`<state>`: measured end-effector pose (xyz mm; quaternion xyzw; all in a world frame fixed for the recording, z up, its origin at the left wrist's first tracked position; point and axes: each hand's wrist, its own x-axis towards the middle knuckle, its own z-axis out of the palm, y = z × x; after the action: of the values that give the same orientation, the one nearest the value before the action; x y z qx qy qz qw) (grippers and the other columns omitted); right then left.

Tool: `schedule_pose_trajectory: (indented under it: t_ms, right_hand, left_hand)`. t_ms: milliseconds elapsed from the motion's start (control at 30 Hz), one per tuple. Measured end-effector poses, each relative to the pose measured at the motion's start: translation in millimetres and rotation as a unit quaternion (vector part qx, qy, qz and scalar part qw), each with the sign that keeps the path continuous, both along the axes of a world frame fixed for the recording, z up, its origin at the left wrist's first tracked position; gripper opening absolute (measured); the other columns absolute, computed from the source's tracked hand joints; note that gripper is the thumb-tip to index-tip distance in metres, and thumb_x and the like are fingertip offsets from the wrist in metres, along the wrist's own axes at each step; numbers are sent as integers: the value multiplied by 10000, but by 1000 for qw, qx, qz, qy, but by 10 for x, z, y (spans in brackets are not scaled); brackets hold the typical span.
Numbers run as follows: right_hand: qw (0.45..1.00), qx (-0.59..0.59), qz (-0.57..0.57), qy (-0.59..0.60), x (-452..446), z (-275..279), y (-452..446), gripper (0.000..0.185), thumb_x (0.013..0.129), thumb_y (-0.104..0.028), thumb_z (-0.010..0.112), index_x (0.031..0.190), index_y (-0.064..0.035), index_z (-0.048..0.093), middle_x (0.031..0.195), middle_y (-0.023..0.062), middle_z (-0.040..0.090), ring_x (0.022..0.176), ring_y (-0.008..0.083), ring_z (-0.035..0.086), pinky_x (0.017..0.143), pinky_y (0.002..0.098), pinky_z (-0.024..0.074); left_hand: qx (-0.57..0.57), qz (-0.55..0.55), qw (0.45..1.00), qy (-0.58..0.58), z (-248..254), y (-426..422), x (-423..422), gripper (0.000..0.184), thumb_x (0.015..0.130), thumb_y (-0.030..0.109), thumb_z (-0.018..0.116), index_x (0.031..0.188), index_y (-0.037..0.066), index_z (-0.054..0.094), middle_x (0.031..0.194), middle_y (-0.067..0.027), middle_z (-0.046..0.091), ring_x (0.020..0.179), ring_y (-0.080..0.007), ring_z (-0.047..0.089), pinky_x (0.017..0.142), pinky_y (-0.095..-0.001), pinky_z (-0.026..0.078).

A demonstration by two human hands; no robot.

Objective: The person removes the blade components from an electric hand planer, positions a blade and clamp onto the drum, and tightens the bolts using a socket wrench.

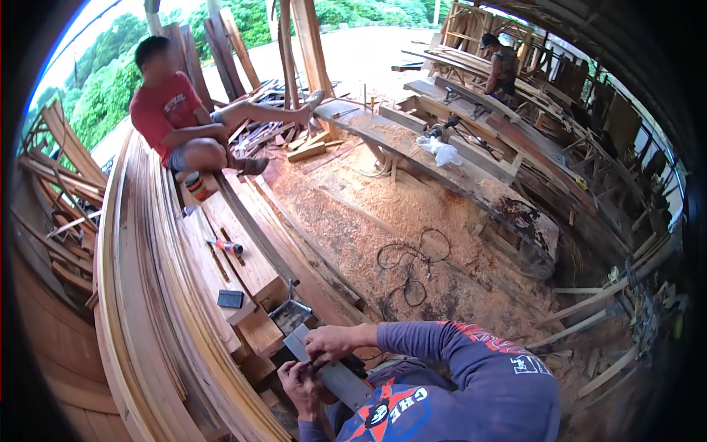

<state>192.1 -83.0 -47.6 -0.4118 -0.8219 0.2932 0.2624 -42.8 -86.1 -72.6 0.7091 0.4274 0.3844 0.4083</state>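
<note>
Looking down at 2 bare hands, close together at mid-length on 1 long, grey metal-faced tool (343, 380), right in front of the torso. Gripping it from 2 sides: right hand (328, 343) across the upper face, nearer the far end; left hand (300, 384) curled at the left edge, palm close in. Fingertips almost meeting there, clamped about a small dark part (313, 365), too hidden to make out. And note the lie of the tool: long axis slanting from far left back to near right, far end pointing away toward the timber, near end close to the shirt. Just beyond the tool's far end, a metal tray (292, 316) with dark contents. Farther out and left of the tool, a dark block (230, 298) flat on the thick beams (237, 259), then a red-and-black handled tool (229, 247) lying beyond that. Well beyond the tool, also to the left, a person in a red shirt (171, 110), seated on the timber with 1 leg stretched out. Over to the right of the tool, a loose dark cord (412, 259) across heaped shavings (412, 202); far beyond, up and right, another person (503, 72) among the boards.
</note>
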Motion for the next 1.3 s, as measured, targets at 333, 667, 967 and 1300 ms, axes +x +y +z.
schedule_pose_trajectory:
  t_ms: [333, 667, 967, 1300]
  right_hand:
    - [999, 40, -1, 9, 32, -11, -44, 419, 820, -420, 836, 972, -70, 663, 1026, 136, 642, 1030, 361, 633, 889, 497, 511]
    - [999, 29, 6, -16, 109, -8, -48, 150, 895, -199, 705, 1022, -124, 676, 1006, 100, 616, 1013, 347, 609, 902, 483, 485]
    - [1000, 10, -11, 23, 94, 4, -62, 215, 895, -211, 732, 1075, -101, 695, 1073, 108, 629, 1058, 333, 611, 950, 457, 465]
    - [998, 38, -43, -7, 69, 57, -81, 200, 834, -268, 800, 932, -138, 684, 1032, 96, 612, 1031, 322, 593, 909, 454, 466]
  left_hand:
    - [-17, -32, 999, 25, 278, -10, 15, 228, 875, -24, 735, 1099, -10, 692, 1295, -160, 583, 990, -251, 660, 859, -355, 554]
    - [-76, -19, 997, -13, 124, -29, 19, 212, 878, 0, 734, 1073, -10, 653, 1314, -189, 545, 1145, -322, 613, 965, -398, 509]
    - [3, -47, 999, 27, 128, -9, 52, 79, 904, 30, 712, 979, 10, 701, 1262, -160, 543, 1100, -307, 603, 945, -413, 508]
    - [-49, -10, 999, -9, 119, -11, 39, 43, 962, 3, 660, 994, -21, 647, 1305, -171, 539, 1056, -278, 622, 898, -360, 530]
